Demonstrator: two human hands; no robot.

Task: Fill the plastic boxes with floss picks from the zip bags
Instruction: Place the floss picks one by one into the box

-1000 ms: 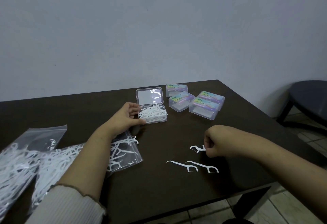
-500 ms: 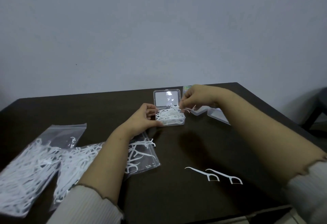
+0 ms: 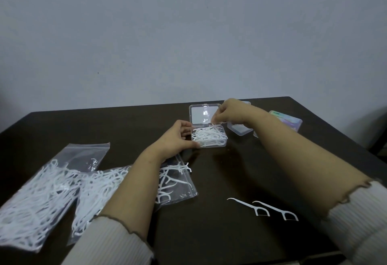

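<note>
Dark wooden table (image 3: 209, 233) against a pale wall, with floss-pick packing under way.

An open plastic box (image 3: 208, 137), lid up and heaped with white floss picks, sits at mid-table; the left hand (image 3: 178, 139) grips its left side while the right hand (image 3: 228, 111) pinches a floss pick (image 3: 214, 126) over it. Closed boxes (image 3: 285, 119) lie beyond it on the right, two loose picks (image 3: 263, 209) near the front edge, and two zip bags (image 3: 48, 189) of picks at left.

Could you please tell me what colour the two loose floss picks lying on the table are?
White: both loose floss picks show clearly against the dark table in the head view.
</note>
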